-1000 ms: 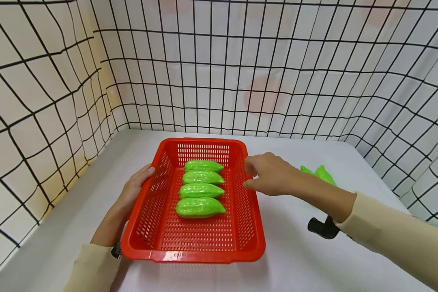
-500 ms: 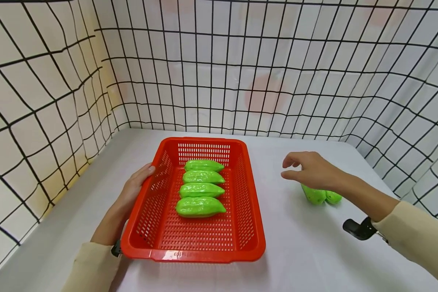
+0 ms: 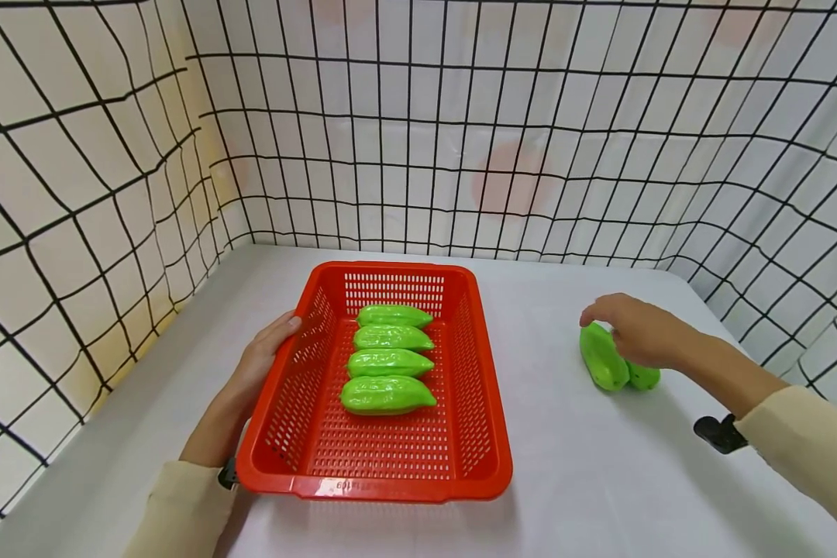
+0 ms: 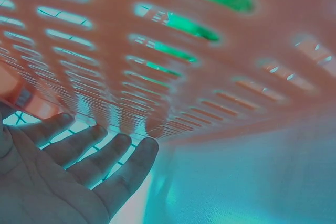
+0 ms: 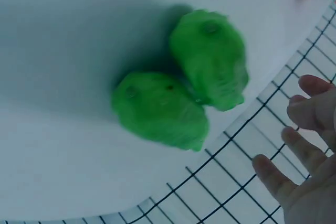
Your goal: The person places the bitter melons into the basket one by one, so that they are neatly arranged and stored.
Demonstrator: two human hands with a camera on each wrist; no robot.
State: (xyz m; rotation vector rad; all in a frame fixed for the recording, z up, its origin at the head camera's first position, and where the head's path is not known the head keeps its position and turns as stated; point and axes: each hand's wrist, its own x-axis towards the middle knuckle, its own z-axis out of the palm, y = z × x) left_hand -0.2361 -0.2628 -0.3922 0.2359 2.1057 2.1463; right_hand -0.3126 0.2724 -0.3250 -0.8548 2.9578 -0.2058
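A red plastic basket (image 3: 373,487) with slotted walls holds several green bitter melons (image 3: 389,363) lying crosswise in a row. My left hand (image 3: 256,363) rests against the basket's left side. In the left wrist view its fingers (image 4: 126,174) are fairly straight along the slotted wall. My right hand (image 3: 642,329) hovers over two more bitter melons on the right of the table, the nearer one (image 3: 603,358) and its neighbour (image 3: 644,377), partly hidden by the hand. In the right wrist view, the right hand's fingers (image 5: 273,177) are spread, apart from both melons.
A white table surface (image 3: 544,434) lies under everything. Black wire mesh (image 3: 418,124) in front of white sheeting stands along the back, left and right sides. A dark strap-mounted device (image 3: 721,434) sits at my right wrist.
My right hand has moved right, from beside the basket's right rim to over the two loose bitter melons. The left hand and the basket stay in place.
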